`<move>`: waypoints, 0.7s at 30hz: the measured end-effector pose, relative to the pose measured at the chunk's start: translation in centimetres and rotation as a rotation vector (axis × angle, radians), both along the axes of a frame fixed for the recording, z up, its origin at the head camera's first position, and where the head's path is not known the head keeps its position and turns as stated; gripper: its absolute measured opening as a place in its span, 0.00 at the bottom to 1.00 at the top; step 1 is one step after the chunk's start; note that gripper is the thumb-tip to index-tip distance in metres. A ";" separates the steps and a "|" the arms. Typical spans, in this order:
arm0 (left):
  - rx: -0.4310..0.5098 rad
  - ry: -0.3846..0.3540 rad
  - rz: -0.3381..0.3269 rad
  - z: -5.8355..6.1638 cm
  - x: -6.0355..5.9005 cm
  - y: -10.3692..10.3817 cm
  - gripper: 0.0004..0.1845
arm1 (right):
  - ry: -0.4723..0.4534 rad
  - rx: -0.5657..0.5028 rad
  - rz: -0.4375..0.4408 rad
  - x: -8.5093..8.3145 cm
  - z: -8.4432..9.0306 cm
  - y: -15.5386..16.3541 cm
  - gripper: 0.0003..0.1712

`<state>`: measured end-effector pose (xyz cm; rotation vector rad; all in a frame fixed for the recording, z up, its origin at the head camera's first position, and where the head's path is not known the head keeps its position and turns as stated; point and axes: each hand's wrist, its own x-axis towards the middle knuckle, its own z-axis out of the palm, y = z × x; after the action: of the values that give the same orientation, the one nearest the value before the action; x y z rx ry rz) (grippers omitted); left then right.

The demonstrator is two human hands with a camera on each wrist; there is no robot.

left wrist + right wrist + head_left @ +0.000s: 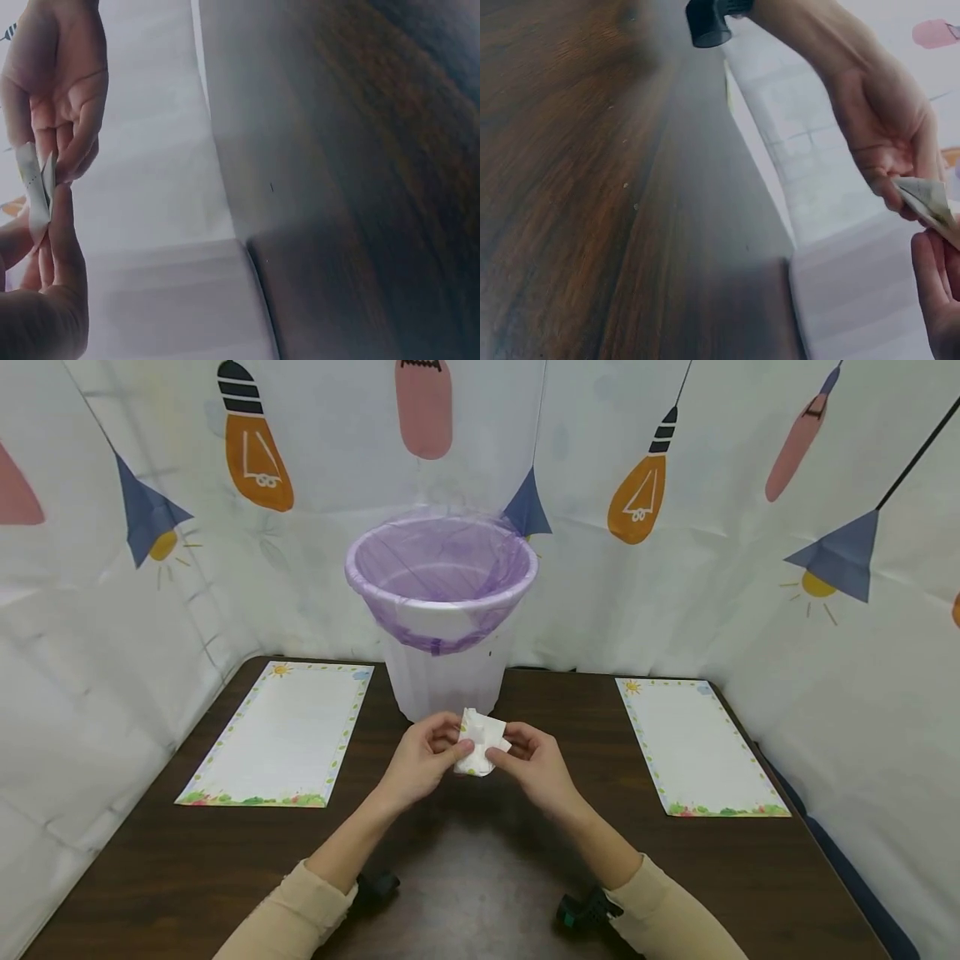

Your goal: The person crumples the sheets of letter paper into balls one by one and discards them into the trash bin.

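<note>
A pale curtain (720,610) printed with hanging lamps and bulbs surrounds a dark brown wooden table (465,893). At the table's far side, in the middle, stands a white bin (450,689), upright and lined with a thin purple bag (438,631) that folds over its rim. Two white sheets with cartoon garden borders lie flat, well apart: the left sheet (281,731) to the left of the bin, the right sheet (697,743) to its right. A person's forearms in cream sleeves (675,910) reach in from the near edge, a small black device showing below each wrist. The left hand (427,756) and right hand (540,768) meet in the centre, nearer than the bin, fingers bent and thumbs closed down, each pinching one side of the same small folded paper (480,739). The paper is held above the table, white with faint coloured specks; the wrist views show its layers edge-on, slightly parted. For neat folding, it seems best to keep both pinches light and level, line up the loose edges, then run a thumb firmly along the crease while the other hand steadies it; gripping too hard could crumple it, and letting go early could let the layers spring apart.
</note>
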<state>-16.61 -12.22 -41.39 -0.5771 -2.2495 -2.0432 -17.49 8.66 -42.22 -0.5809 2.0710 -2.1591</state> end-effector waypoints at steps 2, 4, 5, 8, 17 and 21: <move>0.009 0.004 -0.019 0.0 0.0 0.1 0.12 | 0.001 -0.017 0.000 0.0 0.1 0.0 0.15; 0.019 -0.003 -0.048 -0.1 0.0 0.1 0.14 | 0.009 -0.030 -0.001 0.0 0.2 0.0 0.14; 0.024 -0.011 -0.064 -0.1 0.0 0.1 0.15 | 0.012 -0.036 0.000 0.0 0.2 0.1 0.13; 0.049 -0.054 -0.130 -0.1 -0.1 0.0 0.18 | 0.024 -0.049 0.005 0.0 0.3 0.3 0.10; 0.170 -0.176 -0.327 0.6 0.1 -0.5 0.22 | 0.088 -0.092 0.032 -0.3 0.5 0.7 0.07; 0.226 -0.203 -0.333 0.6 0.1 -0.3 0.23 | 0.082 -0.112 0.009 -0.3 0.6 0.8 0.08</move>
<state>-16.53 -12.50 -40.76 -0.8022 -2.0928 -2.5804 -17.83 9.47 -41.63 -0.7012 1.9920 -2.2948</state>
